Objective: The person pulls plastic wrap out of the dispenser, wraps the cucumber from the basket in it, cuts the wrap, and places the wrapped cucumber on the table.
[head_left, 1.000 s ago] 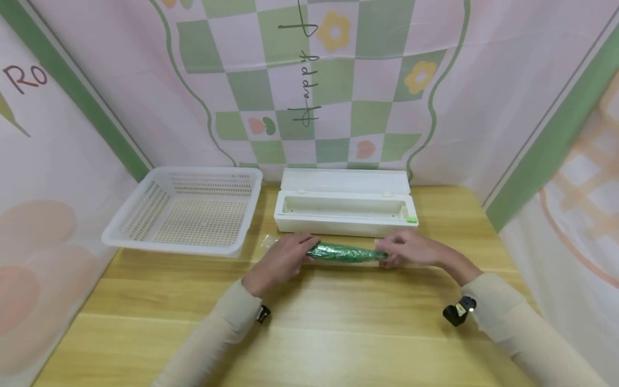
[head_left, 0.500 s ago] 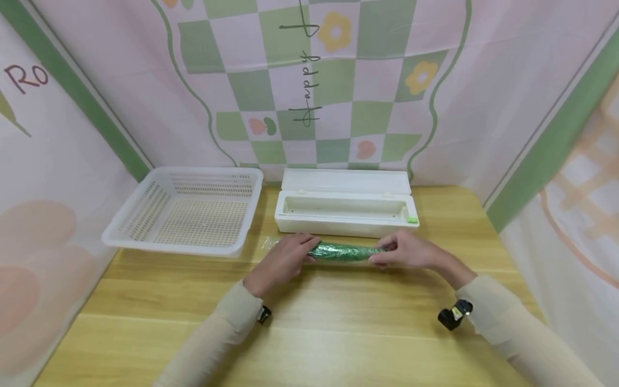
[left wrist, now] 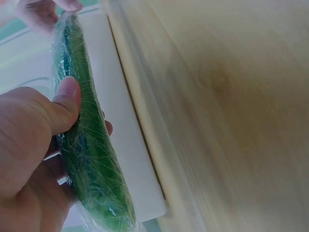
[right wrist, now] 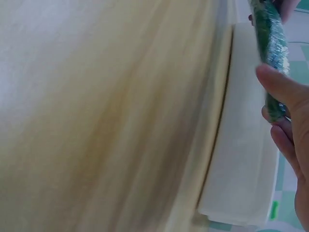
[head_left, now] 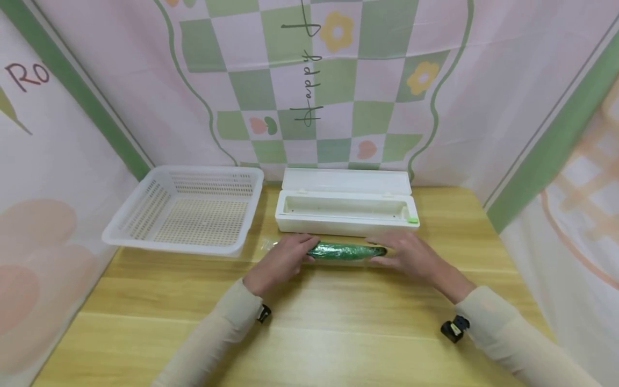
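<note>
A green cucumber wrapped in clear plastic film lies level in front of the white box. Its left part is in my left hand; in the left wrist view the thumb presses on top and the fingers curl beneath. At the dark right end is my right hand, slightly blurred, fingers on the far side and thumb on the near side. The right wrist view has that thumb across the cucumber, with fingertips at its end. Clear film sticks out left of my left hand.
Just behind the cucumber stands a long white film dispenser box, lid raised, with a green slider at its right front. To the left is a white perforated basket. All rest on a wooden table against a patterned cloth backdrop.
My right hand has gone from pinching film at the cucumber's right end to spreading around that end, whose dark tip now shows. My left hand has kept its hold.
</note>
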A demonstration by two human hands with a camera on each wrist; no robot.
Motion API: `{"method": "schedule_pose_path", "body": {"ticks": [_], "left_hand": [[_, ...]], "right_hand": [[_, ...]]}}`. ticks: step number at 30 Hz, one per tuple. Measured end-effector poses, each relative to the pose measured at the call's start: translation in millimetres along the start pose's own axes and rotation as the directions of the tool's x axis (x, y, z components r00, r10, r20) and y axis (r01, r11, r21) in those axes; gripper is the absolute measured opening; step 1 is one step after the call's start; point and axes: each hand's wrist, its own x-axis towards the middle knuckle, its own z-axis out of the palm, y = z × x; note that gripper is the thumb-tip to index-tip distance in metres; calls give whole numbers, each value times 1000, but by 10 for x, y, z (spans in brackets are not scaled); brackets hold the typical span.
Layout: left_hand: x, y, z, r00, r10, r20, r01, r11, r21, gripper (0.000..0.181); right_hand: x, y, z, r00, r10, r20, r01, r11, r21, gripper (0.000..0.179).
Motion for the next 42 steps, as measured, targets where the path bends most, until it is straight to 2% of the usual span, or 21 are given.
{"method": "schedule_pose_path", "body": {"ticks": [3,8,12,14,16,20,24,29,32,36,39,42], "left_hand": [[16,11,20,1000,15,-1,-15,1000,5,50],[45,42,45,999,36,-25,-36,999,-1,31],[62,70,42,999,34,-29,-34,999,-29,20],[72,86,34,999,25,-22,-26,999,-39,21],[82,99,33,1000,21,-14,-22,999,-35,27],[114,134,34,999,33,-4,-33,999,3,42],[138,170,39,999,42,-13,-42,998,36,47],[121,165,37,1000,5,-6,-5,1000,-2,61],[84,106,25,1000,2,-12,-2,1000,3,68],[2,-29,-6,997,19,-71,-16,999,42,72],[-76,-139,-23,994,30,-109,-26,999,36,66],[-123,-227,-22,992,47,-114,-46,999,10,59]], "right_hand": [[34,-45,-23,999,12,39,-12,1000,-3,63],[81,-106,-23,991,48,122,-43,998,-47,45],[75,-99,-11,995,-20,94,35,987,-156,40],[68,-88,-7,996,-48,77,63,977,-204,45],[67,-85,-9,996,-37,79,54,974,-219,52],[84,-111,-23,987,58,152,-33,987,-160,61],[101,-149,-38,958,150,244,-126,986,-113,49],[70,-149,-66,935,225,273,-218,974,-55,41],[39,-123,-95,936,227,271,-233,972,-8,40],[-6,-65,-161,940,221,258,-234,972,19,37],[-46,-23,-204,947,213,239,-227,973,33,34],[-89,-2,-235,953,200,227,-217,975,52,33]]}}
